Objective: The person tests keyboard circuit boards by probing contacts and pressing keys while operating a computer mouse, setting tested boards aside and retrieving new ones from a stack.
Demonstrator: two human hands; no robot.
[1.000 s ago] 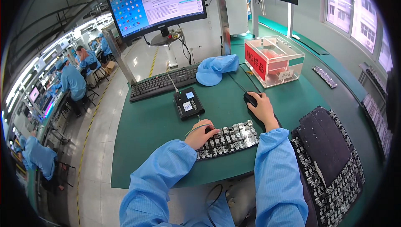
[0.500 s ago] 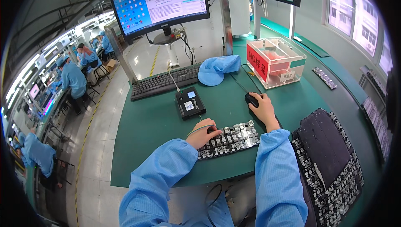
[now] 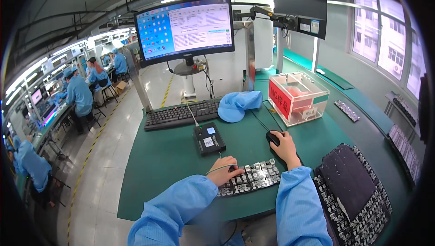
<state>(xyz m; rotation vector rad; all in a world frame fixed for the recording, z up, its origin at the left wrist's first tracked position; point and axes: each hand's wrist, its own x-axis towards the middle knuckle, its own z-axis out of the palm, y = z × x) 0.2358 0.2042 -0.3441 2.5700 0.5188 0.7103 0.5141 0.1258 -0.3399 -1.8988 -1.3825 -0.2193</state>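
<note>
We start with the flat grey tray of small square electronic modules (image 3: 250, 178), which lies crosswise on the green bench mat (image 3: 158, 164) at its near edge, right in front of the body, so both forearms can reach it without stretching. Our left hand (image 3: 223, 170) rests on the tray's left end, its fingers curled down around a small dark probe-like tip with a thin pale cable (image 3: 216, 169) looping off it; the fingers are closed on that tip, pressing it toward one module. Our right hand (image 3: 286, 148) sits just beyond the tray's right end, draped loosely over a black computer mouse (image 3: 272, 137), palm down, fingers bent and relaxed rather than clenched.

Behind the tray stands a small black box-shaped reader with a lit screen (image 3: 209, 139), within cable reach of the probe. Farther back lie a black keyboard (image 3: 181, 113) and a crumpled blue cloth cap (image 3: 239, 104), under a wide monitor on a stand (image 3: 185, 29) facing us at eye level. A clear plastic bin with a red label (image 3: 297, 97) stands to the right, and a stack of dark module trays (image 3: 351, 191) waits at our right elbow.
</note>
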